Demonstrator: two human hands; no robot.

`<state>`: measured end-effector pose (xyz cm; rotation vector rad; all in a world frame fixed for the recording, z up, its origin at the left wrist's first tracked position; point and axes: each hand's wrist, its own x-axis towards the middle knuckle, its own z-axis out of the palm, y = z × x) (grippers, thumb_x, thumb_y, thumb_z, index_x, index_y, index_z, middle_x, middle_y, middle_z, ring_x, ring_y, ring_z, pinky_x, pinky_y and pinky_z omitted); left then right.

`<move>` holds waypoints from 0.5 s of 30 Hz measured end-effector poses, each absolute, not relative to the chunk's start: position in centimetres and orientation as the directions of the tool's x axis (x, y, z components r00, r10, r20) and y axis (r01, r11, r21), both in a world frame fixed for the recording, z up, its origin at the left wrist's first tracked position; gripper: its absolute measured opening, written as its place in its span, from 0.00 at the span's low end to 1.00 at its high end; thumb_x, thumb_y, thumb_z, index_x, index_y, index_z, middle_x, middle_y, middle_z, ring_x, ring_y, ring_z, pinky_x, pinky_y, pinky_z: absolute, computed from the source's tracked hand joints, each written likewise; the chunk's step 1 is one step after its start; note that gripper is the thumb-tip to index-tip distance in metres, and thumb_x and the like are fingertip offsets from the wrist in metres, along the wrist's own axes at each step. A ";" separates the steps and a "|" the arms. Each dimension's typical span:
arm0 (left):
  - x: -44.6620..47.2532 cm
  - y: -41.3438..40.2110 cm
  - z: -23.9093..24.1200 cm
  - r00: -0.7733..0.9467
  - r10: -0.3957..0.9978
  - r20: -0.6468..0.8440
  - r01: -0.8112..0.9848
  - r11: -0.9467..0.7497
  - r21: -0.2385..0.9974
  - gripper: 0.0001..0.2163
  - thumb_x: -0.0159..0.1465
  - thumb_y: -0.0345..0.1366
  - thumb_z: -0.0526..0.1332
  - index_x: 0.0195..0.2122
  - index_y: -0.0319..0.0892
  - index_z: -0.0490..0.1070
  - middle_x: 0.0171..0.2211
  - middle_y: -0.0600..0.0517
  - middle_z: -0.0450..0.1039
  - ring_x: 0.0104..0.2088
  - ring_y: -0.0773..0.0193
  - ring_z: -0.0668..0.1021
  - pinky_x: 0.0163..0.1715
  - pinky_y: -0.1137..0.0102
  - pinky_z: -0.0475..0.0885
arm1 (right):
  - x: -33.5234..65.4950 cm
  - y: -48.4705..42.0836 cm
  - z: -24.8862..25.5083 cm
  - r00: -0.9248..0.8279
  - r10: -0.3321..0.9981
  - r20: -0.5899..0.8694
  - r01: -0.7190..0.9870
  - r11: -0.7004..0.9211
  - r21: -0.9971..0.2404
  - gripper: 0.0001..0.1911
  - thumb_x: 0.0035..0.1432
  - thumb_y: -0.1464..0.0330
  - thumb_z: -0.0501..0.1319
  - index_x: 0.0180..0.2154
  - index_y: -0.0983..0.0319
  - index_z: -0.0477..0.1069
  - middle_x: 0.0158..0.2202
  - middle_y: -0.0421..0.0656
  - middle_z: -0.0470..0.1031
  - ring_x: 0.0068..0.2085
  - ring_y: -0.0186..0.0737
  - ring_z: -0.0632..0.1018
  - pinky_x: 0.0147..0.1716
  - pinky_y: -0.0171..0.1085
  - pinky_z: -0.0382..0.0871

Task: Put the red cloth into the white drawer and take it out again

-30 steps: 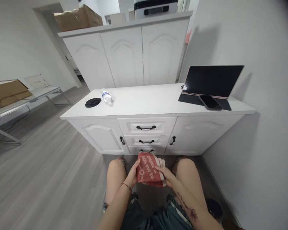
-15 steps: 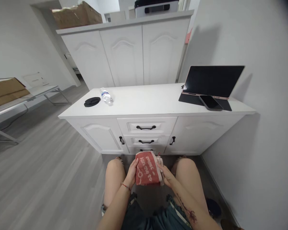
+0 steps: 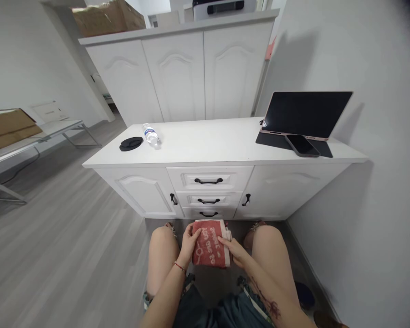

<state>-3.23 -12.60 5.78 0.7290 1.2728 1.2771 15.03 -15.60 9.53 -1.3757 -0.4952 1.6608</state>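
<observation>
Between my knees I hold a folded red towel (image 3: 208, 248) with pale lettering and a whitish border. My left hand (image 3: 189, 241) grips its left side, thumb on top and fingers hidden beneath. On the right edge my right hand (image 3: 235, 250) is closed on the folded layers, with a finger or thumb lying across the red face. The towel hangs in the air just below the lowest drawer of the white cabinet (image 3: 208, 165), apart from its front.
On the cabinet top lie a clear plastic bottle (image 3: 151, 136), a flat black item (image 3: 131, 144), a propped tablet or laptop (image 3: 305, 114) and a phone (image 3: 302, 146). Cardboard boxes (image 3: 109, 19) stand behind and at left. A wall (image 3: 389, 218) bounds the right.
The towel has tilted flatter toward me and lowered slightly, baring the lowest drawer handle. My left thumb and right-hand digit have slid further onto its red face.
</observation>
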 end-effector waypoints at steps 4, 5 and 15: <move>-3.0 -12.5 5.2 -0.170 0.931 -0.322 -0.276 0.269 0.923 0.17 0.46 0.41 0.72 0.35 0.41 0.73 0.36 0.48 0.76 0.38 0.58 0.76 0.42 0.67 0.67 | 15.2 -15.5 9.5 0.003 0.818 -0.575 -0.385 -0.530 -0.756 0.18 0.62 0.61 0.59 0.52 0.62 0.67 0.51 0.47 0.70 0.47 0.43 0.74 0.45 0.47 0.72; -3.0 -12.5 4.9 -0.163 0.924 -0.345 -0.297 0.287 0.911 0.18 0.46 0.42 0.72 0.35 0.41 0.73 0.36 0.48 0.76 0.37 0.58 0.76 0.41 0.67 0.67 | 15.3 -15.5 9.5 0.000 0.817 -0.576 -0.385 -0.532 -0.754 0.18 0.62 0.61 0.59 0.52 0.61 0.67 0.52 0.47 0.70 0.47 0.43 0.74 0.45 0.47 0.72; -3.2 -11.8 3.1 -0.229 0.851 -0.472 -0.314 0.394 0.864 0.21 0.43 0.45 0.73 0.35 0.41 0.73 0.39 0.45 0.74 0.41 0.57 0.76 0.40 0.66 0.65 | 18.7 -16.7 11.3 0.030 0.825 -0.564 -0.387 -0.511 -0.768 0.18 0.62 0.62 0.59 0.51 0.61 0.67 0.52 0.47 0.70 0.47 0.43 0.74 0.45 0.47 0.72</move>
